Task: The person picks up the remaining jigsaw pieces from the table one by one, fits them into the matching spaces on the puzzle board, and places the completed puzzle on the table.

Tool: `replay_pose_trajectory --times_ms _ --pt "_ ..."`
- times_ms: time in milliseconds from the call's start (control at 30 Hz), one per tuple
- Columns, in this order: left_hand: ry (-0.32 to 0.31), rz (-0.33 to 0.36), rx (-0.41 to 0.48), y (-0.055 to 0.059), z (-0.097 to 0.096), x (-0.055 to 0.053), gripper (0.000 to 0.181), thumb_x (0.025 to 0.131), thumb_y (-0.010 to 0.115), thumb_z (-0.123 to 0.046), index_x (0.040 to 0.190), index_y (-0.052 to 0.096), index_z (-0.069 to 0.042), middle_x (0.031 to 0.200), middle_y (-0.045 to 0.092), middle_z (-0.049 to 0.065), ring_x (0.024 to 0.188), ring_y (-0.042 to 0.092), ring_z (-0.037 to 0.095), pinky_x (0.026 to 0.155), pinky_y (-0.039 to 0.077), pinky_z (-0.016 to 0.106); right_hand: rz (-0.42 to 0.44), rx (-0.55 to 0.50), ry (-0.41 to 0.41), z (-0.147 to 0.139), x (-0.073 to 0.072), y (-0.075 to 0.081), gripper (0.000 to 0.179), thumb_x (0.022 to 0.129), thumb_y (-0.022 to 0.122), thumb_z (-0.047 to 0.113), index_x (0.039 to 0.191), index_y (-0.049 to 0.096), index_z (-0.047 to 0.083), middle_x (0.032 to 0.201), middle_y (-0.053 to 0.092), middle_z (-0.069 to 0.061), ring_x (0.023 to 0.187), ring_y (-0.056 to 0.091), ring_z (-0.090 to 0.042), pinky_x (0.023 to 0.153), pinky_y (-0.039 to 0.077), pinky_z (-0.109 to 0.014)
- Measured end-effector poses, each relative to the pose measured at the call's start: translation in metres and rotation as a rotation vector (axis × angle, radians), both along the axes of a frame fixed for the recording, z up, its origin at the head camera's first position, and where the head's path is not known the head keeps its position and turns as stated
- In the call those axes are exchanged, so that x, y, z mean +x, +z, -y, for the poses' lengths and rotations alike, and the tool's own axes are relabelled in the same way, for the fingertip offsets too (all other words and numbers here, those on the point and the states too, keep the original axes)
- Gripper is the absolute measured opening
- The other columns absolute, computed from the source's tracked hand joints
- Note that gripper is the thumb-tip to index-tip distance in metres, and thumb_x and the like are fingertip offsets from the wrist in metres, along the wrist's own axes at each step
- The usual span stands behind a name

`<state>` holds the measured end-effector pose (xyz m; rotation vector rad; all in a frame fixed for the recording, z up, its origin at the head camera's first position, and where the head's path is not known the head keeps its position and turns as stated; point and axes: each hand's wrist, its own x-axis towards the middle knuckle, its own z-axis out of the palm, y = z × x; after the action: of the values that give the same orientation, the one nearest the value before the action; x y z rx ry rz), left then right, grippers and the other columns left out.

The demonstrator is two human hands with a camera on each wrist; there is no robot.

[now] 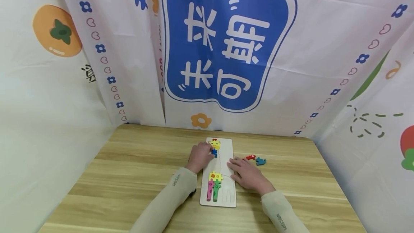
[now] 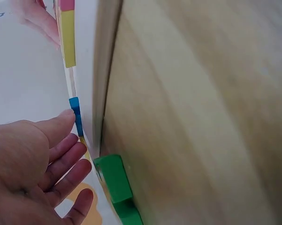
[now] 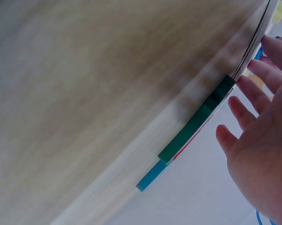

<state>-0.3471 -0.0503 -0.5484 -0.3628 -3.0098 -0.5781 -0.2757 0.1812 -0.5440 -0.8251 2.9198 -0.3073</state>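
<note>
A white board (image 1: 228, 146) lies on the table with a giraffe puzzle partly laid out on it. My left hand (image 1: 198, 155) is at its upper part, thumb and index finger pinching a blue puzzle piece (image 2: 76, 117) just below the yellow giraffe head (image 1: 215, 144). Lower down sit a yellow piece (image 1: 214, 176), a pink piece (image 1: 210, 190) and a green piece (image 1: 216, 191). My right hand (image 1: 249, 175) rests at the board's right edge, its fingers spread and loosely straight, fingertips over the rim.
Right of the board lie a red piece (image 1: 250, 157) and a teal piece (image 1: 260, 161), near my right fingers. A green block (image 2: 115, 178) lies beside the board's left edge, hidden by my left hand in the head view. Printed curtains (image 1: 291, 82) hang behind the wooden table (image 1: 129, 175).
</note>
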Motion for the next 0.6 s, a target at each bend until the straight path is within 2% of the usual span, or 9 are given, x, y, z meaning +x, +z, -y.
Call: replay_pose_trajectory --times_ms 367,600 --pt "-0.014 -0.013 0.018 0.0 0.003 0.003 0.029 0.095 0.077 -0.032 0.117 0.075 -0.013 0.115 0.074 0.003 0.107 0.064 0.022 0.102 0.052 0.049 0.01 -0.019 0.002 0.001 0.002 0.002 0.052 0.106 0.06 0.035 0.153 0.053 0.013 0.161 0.047 -0.009 0.153 0.036 -0.035 0.125 0.027 -0.058" --pt "-0.061 -0.049 0.04 0.006 0.012 0.008 0.033 0.092 0.081 -0.029 0.12 0.075 -0.013 0.122 0.075 0.006 0.115 0.066 0.028 0.101 0.052 0.053 0.017 -0.004 -0.013 0.002 0.001 0.002 0.053 0.106 0.059 0.037 0.154 0.051 0.015 0.163 0.045 -0.007 0.154 0.034 -0.034 0.126 0.026 -0.057"
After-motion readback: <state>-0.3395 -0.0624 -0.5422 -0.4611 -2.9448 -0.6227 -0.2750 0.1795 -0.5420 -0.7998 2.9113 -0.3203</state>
